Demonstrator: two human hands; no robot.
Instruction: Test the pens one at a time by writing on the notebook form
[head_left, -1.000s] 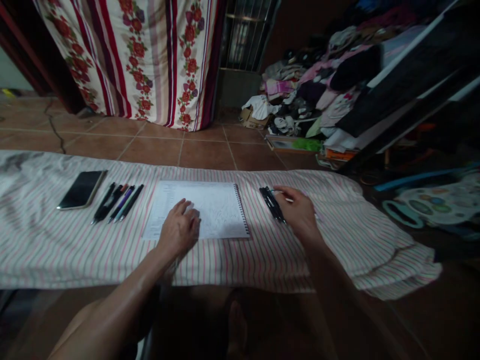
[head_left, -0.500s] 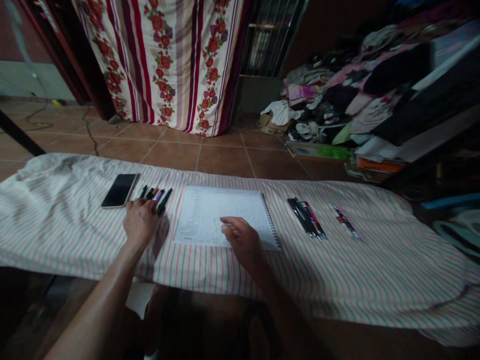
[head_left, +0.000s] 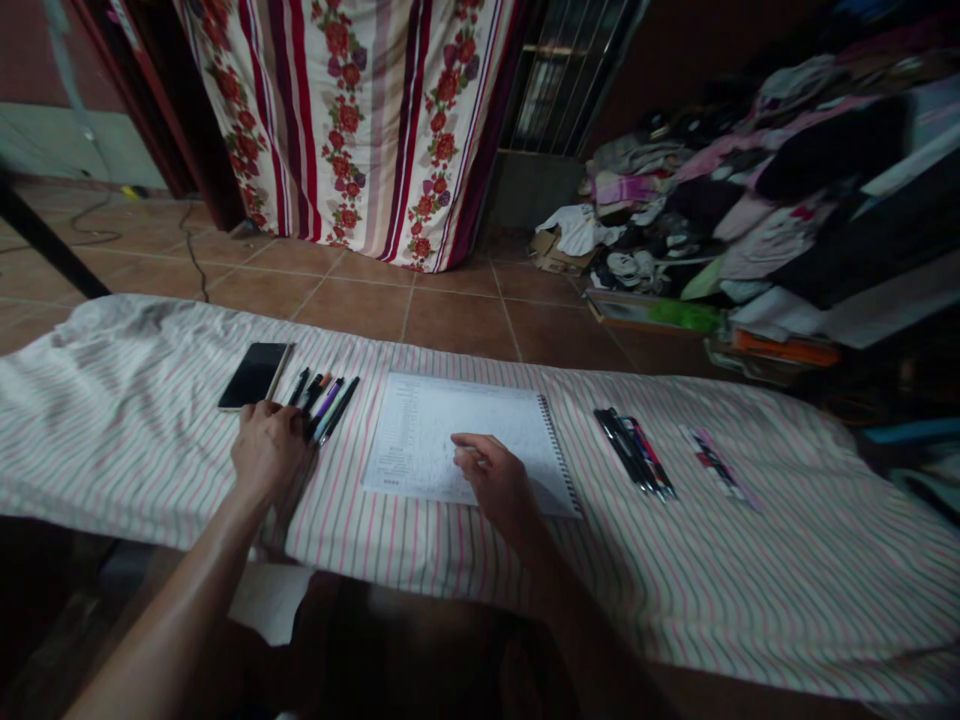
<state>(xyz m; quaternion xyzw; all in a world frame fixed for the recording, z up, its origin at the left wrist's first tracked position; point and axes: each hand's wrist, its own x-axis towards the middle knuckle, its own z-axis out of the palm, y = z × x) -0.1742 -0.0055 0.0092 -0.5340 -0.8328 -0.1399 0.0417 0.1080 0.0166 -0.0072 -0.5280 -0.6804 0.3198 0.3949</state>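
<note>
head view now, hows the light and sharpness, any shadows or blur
Head view: dim overall, nearly black beneath the near edge of the cloth; head view: a soft shadow lies on the cloth beside the left hand; head view: the notebook is pale and its fine print too soft to read; head view: the far-right clutter sinks into darkness.
</note>
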